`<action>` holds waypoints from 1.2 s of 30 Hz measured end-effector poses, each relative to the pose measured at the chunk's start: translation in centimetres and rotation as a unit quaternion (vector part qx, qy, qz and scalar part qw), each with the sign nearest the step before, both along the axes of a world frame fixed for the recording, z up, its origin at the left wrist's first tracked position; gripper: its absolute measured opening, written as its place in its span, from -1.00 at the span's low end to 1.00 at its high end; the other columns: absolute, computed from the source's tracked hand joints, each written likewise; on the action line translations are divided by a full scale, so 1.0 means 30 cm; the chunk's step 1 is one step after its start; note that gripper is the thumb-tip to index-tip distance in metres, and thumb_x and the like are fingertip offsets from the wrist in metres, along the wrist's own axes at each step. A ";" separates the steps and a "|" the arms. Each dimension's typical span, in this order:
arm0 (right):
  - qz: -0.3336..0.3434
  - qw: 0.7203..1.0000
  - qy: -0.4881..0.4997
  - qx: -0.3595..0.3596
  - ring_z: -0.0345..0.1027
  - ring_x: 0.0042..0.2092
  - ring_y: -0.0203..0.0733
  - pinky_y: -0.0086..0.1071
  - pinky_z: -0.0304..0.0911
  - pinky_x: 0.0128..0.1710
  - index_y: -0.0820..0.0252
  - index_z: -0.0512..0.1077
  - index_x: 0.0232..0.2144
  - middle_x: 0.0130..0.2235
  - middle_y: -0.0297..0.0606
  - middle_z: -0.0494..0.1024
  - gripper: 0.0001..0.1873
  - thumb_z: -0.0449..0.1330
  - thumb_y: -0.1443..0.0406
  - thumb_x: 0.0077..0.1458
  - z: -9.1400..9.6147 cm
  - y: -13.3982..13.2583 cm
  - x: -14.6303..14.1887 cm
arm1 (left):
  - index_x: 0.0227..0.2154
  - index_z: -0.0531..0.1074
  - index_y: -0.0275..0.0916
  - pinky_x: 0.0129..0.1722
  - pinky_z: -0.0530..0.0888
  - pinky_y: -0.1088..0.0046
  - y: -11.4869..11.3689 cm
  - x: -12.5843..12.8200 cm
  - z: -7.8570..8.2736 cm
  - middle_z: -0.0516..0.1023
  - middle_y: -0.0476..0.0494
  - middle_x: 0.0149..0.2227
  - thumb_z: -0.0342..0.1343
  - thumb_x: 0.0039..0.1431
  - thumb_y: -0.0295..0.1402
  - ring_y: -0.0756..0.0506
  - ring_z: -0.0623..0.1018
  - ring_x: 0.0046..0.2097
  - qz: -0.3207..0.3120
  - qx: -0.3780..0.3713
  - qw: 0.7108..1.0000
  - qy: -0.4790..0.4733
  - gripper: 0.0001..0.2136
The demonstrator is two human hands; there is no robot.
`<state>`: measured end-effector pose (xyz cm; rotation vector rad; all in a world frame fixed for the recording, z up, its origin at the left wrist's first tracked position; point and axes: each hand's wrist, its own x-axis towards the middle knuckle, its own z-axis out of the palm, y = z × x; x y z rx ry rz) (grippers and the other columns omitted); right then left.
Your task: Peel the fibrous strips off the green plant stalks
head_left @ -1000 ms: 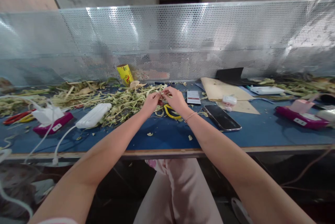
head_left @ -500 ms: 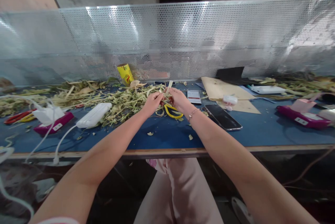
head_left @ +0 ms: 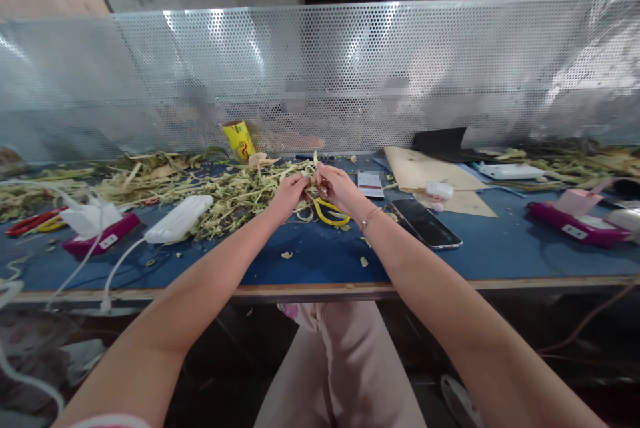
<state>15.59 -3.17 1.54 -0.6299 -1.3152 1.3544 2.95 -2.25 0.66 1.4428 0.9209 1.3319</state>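
Pale green dried plant strips lie heaped on the blue table, left of and behind my hands. My left hand is closed, its fingers pinching a strip at the right end of the heap. Close beside it, my right hand is closed too, thumb and fingers on the same pale strip, whose tip sticks up between the hands. Fingers hide most of that strip. Just below the hands rest yellow-handled scissors, their blades out of sight.
A white power bank and a purple power strip with cables lie left. To the right are a black phone, a small card, brown paper and another purple power strip. A perforated metal screen borders the back.
The strip's upright tip between my hands has shifted slightly left and looks shorter. My right fingers have moved a little; both hands stay in nearly the same place.
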 end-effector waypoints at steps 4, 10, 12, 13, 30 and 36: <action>-0.009 0.999 -0.040 0.022 -0.05 -0.62 -0.48 -0.51 -0.11 -0.64 0.21 0.21 -0.72 -0.69 -0.47 0.12 -0.58 0.25 0.04 -0.20 -0.012 0.007 -0.001 | -0.68 0.23 -0.29 -0.59 0.26 0.57 0.001 0.001 0.000 0.24 0.06 -0.66 0.07 -0.06 -0.42 0.09 0.29 -0.60 -0.011 -0.017 1.000 -0.023 -0.81; -0.028 0.994 -0.068 0.076 0.01 -0.63 -0.46 -0.48 -0.08 -0.63 0.21 0.24 -0.73 -0.68 -0.42 0.16 -0.51 0.11 -0.06 -0.10 -0.028 0.033 0.004 | -0.68 0.25 -0.29 -0.58 0.24 0.58 0.004 -0.008 -0.004 0.27 0.04 -0.65 0.07 -0.05 -0.42 0.09 0.29 -0.58 -0.024 0.011 1.000 -0.002 -0.82; -0.034 0.990 -0.095 0.099 -0.02 -0.64 -0.45 -0.46 -0.10 -0.64 0.20 0.22 -0.73 -0.70 -0.43 0.13 -0.48 0.06 -0.09 -0.07 -0.028 0.035 0.004 | -0.68 0.26 -0.29 -0.59 0.23 0.58 0.008 -0.011 -0.006 0.28 0.04 -0.65 0.09 -0.05 -0.41 0.09 0.28 -0.59 -0.027 0.021 0.999 0.006 -0.82; -0.044 0.986 -0.112 0.113 -0.03 -0.64 -0.44 -0.46 -0.10 -0.64 0.19 0.21 -0.73 -0.71 -0.44 0.12 -0.47 0.05 -0.10 -0.07 -0.028 0.035 0.002 | -0.67 0.26 -0.29 -0.59 0.22 0.58 0.010 -0.013 -0.006 0.28 0.05 -0.65 0.10 -0.05 -0.41 0.10 0.28 -0.60 -0.028 0.026 0.999 0.009 -0.82; -0.152 0.950 -0.223 0.157 -0.12 -0.65 -0.46 -0.46 -0.18 -0.65 0.17 0.04 -0.77 -0.74 -0.45 0.02 -0.39 -0.01 -0.20 -0.12 -0.023 0.026 0.004 | -0.63 0.29 -0.30 -0.60 0.27 0.59 -0.002 0.001 -0.011 0.29 0.05 -0.64 0.13 -0.07 -0.38 0.11 0.30 -0.60 -0.081 -0.005 0.997 0.006 -0.84; -0.103 0.961 -0.193 0.169 -0.06 -0.62 -0.44 -0.48 -0.08 -0.62 0.16 0.10 -0.63 -0.68 -0.48 0.06 -0.51 -0.01 -0.11 -0.02 -0.023 0.037 0.009 | -0.61 0.28 -0.30 -0.56 0.31 0.53 -0.021 0.004 0.013 0.31 0.03 -0.61 0.13 -0.08 -0.40 0.08 0.35 -0.59 -0.078 -0.035 0.995 -0.045 -0.86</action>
